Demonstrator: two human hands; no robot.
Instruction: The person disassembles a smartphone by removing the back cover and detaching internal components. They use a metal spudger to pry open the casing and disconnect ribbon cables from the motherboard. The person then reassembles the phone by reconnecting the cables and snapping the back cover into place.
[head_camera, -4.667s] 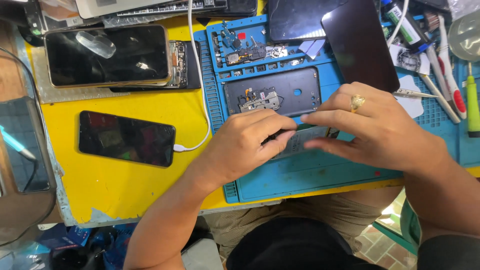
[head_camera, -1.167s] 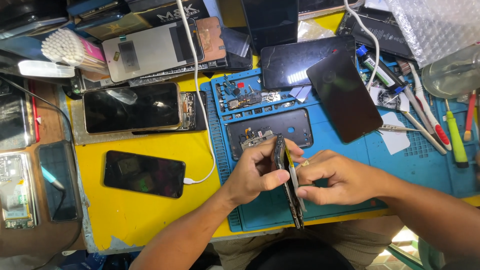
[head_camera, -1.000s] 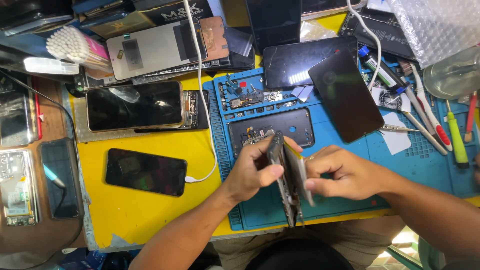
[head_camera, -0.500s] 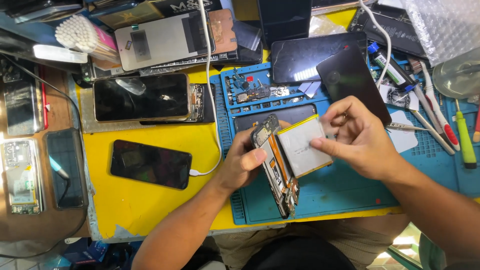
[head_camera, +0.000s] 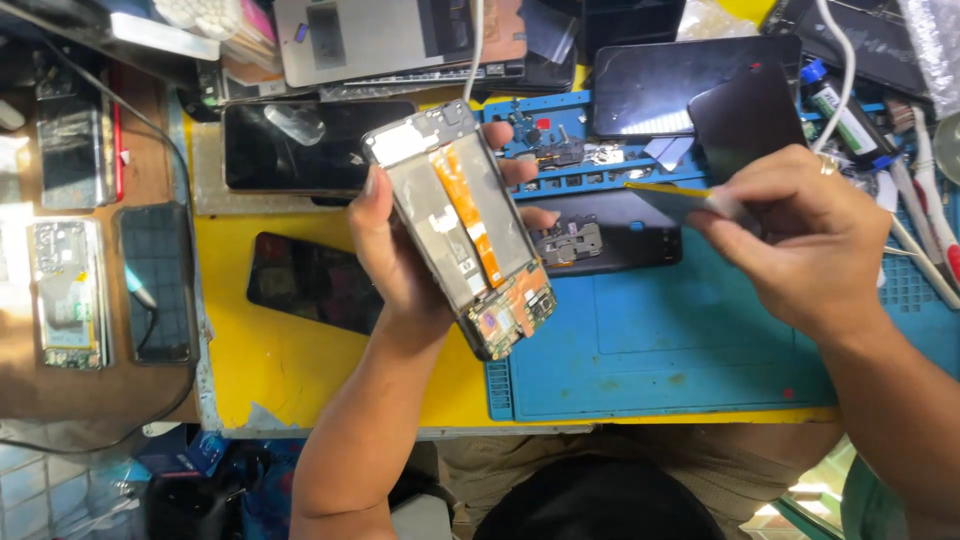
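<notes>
Now the left hand grips the opened phone; the right hand pinches its battery.

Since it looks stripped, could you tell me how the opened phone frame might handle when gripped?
The opened phone frame looks light: the left hand holds it alone. It is probably fragile, with an exposed orange ribbon cable and bare circuit board. Its thin shell may flex.

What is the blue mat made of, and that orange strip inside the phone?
The blue mat looks like soft matte rubber or silicone, with moulded grooves and trays. The orange strip in the phone looks like thin, glossy plastic film, probably a flex cable, lying flat.
</notes>
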